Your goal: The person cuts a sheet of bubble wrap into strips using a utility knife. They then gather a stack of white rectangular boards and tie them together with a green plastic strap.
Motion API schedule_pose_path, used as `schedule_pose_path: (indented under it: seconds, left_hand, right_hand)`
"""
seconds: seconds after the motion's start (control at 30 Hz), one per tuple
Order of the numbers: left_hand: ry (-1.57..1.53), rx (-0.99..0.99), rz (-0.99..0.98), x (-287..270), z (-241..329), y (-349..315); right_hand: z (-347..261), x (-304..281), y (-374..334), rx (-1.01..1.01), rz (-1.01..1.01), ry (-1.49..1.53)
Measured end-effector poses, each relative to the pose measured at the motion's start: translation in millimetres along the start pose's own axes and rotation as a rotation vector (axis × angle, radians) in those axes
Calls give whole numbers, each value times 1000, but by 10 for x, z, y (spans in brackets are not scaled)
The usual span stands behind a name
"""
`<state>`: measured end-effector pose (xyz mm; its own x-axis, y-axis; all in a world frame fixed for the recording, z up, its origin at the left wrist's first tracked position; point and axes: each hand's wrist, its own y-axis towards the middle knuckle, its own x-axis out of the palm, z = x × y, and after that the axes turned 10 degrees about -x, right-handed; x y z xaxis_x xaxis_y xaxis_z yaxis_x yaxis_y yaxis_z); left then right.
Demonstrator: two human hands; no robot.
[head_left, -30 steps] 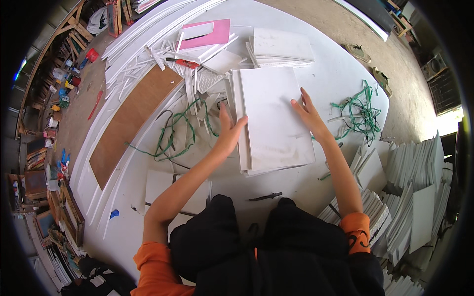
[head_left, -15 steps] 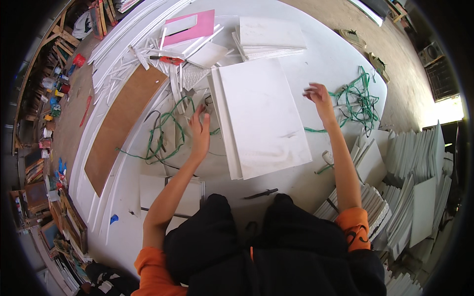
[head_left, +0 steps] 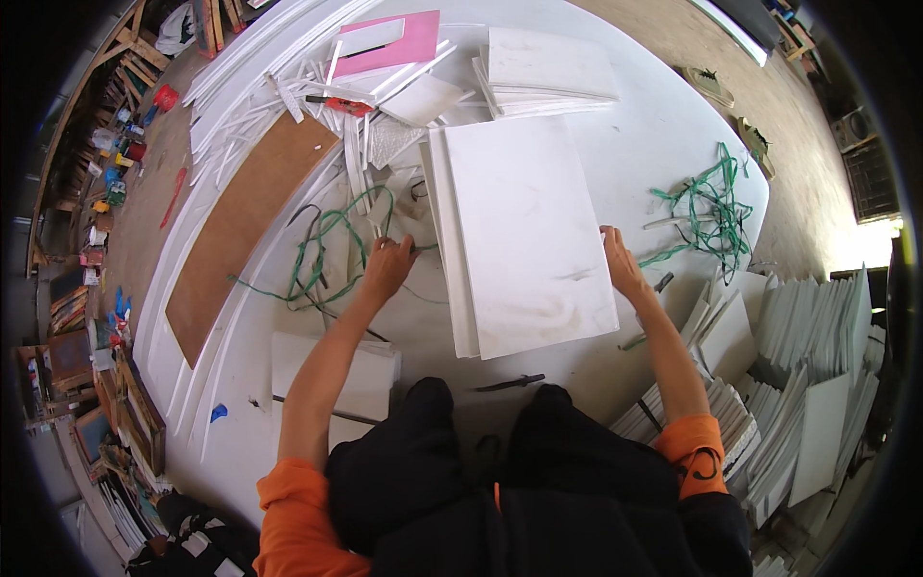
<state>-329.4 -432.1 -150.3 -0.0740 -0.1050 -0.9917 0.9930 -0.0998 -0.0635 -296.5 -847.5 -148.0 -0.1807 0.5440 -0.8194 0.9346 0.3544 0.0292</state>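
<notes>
In front of my knees lies a stack of white rectangular boards (head_left: 534,231), its lower boards showing along the left side. Just left of the stack, my left hand (head_left: 387,267) is closed, fingers curled down on a green string (head_left: 322,252) whose loops spread over the floor sheet. A short bit of string shows between those fingers and the boards. My right hand (head_left: 623,264) is at the stack's right edge with its fingers bent in; what they hold is hidden. Beyond that hand lies a tangled heap of green string (head_left: 716,216).
A brown curved panel (head_left: 245,240), white offcut strips (head_left: 226,144), a red-handled tool (head_left: 346,106) and a pink sheet (head_left: 415,43) lie far left. A second board stack (head_left: 548,67) is behind. A dark strip (head_left: 510,383) lies by my knees. Upright boards (head_left: 808,317) stand right.
Both hands have come down and nearer to the stack. My left hand has closed at the string, and my right hand has moved in against the boards' right edge.
</notes>
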Motion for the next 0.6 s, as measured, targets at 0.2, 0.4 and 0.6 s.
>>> schedule_pose_path:
  seconds: [0.2, 0.4, 0.6]
  left_hand:
    - [-311, -2, -47, -766, -504, 50]
    - [-535, -239, -47, -2163, -683, 181]
    - [-896, -60, -119, -3160, -47, 645]
  right_hand:
    - [233, -800, 255, -5, -422, -229]
    - [-584, -2252, 413, 124, -207, -143]
    - [-1756, -2795, 878, 50, -149, 73]
